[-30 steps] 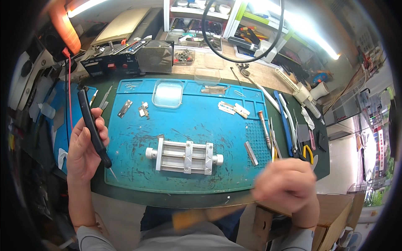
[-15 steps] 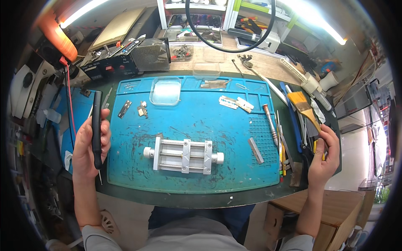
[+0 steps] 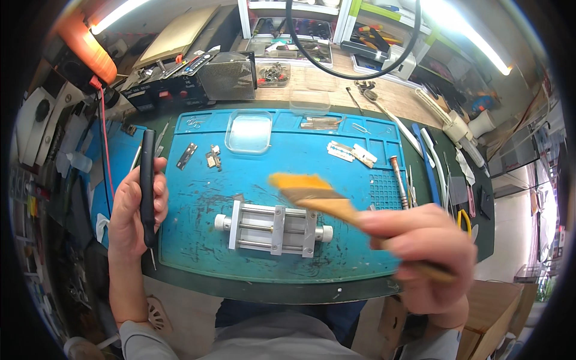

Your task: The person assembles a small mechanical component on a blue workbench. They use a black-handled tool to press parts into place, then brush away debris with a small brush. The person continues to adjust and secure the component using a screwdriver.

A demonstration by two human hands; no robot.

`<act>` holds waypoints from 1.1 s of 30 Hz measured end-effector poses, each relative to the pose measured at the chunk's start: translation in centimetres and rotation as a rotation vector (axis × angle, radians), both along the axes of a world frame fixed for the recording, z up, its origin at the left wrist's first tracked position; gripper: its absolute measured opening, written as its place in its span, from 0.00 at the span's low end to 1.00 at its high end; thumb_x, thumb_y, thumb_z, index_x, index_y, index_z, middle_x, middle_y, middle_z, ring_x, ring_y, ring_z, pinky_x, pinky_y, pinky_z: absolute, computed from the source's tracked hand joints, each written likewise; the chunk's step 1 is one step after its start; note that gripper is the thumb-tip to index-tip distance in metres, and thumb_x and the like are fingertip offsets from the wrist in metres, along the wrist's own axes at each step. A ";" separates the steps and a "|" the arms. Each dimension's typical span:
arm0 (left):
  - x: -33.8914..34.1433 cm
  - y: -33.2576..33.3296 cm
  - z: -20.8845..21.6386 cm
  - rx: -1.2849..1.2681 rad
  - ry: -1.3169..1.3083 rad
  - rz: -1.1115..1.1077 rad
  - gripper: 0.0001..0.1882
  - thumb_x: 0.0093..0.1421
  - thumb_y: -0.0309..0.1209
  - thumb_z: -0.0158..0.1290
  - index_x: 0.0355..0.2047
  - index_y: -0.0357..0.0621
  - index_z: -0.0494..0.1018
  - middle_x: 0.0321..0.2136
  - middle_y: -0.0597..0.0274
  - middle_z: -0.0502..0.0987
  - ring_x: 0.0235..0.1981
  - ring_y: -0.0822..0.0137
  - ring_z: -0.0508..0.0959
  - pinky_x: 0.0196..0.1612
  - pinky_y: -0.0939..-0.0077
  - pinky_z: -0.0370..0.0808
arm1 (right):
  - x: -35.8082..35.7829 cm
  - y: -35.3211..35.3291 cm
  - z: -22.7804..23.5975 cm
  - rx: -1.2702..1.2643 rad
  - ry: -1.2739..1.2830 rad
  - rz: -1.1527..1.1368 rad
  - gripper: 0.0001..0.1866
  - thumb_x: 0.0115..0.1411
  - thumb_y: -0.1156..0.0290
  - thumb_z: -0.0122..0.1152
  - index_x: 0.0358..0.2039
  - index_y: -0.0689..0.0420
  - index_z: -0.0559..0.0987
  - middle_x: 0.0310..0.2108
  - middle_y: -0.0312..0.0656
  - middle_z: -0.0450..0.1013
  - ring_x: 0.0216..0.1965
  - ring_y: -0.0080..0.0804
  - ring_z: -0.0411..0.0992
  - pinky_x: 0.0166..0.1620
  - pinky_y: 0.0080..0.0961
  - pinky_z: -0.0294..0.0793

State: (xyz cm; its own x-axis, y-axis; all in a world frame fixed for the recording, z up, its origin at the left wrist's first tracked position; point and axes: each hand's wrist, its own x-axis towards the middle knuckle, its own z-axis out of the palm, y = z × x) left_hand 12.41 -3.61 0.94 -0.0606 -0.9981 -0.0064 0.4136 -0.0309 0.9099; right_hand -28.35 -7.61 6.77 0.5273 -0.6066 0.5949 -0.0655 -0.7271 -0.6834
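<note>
In the head view, the brush [image 3: 318, 200] has yellow-orange bristles, blurred at the edge, and a tan wooden handle. It slants up to the left, bristles foremost, in front of the mat [image 3: 198, 261] and partly across the upper right of the clamp [image 3: 276, 230] (whether it touches the clamp, I cannot tell). The tool [image 3: 147, 192] is a slim black rod, nearly upright, with a thin metal tip pointing down by the mat's left edge.

Of the hands, the right hand [image 3: 429, 252] is closed narrowly around the brush handle, whose end shows below the fingers; it is slightly blurred. The left hand [image 3: 124, 207] is partly curled, palm side showing, holding the black tool between thumb and fingers, left of the mat.

The clamp, silvery with metal rails and a white knob at either end, lies on the blue mat between the hands. Beyond it are a clear box [image 3: 248, 132] and two blades [image 3: 351, 153], also on the mat, which covers much of the dark green tabletop [image 3: 288, 291].
</note>
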 end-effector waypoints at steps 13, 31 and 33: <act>-0.2 1.5 0.1 -0.026 -0.002 -0.038 0.40 0.66 0.47 0.67 0.64 0.26 0.66 0.37 0.59 0.79 0.31 0.75 0.81 0.25 0.85 0.79 | -0.8 1.1 2.3 0.415 -0.060 0.081 0.13 0.76 0.62 0.57 0.50 0.60 0.72 0.43 0.57 0.83 0.30 0.29 0.78 0.36 0.24 0.79; -1.5 2.6 1.1 0.159 -0.268 -0.099 0.41 0.63 0.40 0.70 0.68 0.29 0.65 0.40 0.57 0.80 0.37 0.73 0.82 0.43 0.80 0.81 | -1.2 0.6 1.0 0.752 -0.001 -0.361 0.11 0.75 0.64 0.54 0.43 0.60 0.76 0.27 0.44 0.79 0.23 0.23 0.73 0.27 0.19 0.71; -1.9 2.5 0.8 0.134 -0.276 -0.102 0.41 0.65 0.36 0.69 0.70 0.29 0.62 0.42 0.56 0.80 0.38 0.73 0.82 0.44 0.80 0.80 | -2.6 0.2 0.5 0.612 -0.208 -0.567 0.11 0.75 0.64 0.54 0.43 0.59 0.77 0.23 0.38 0.76 0.22 0.19 0.70 0.24 0.16 0.66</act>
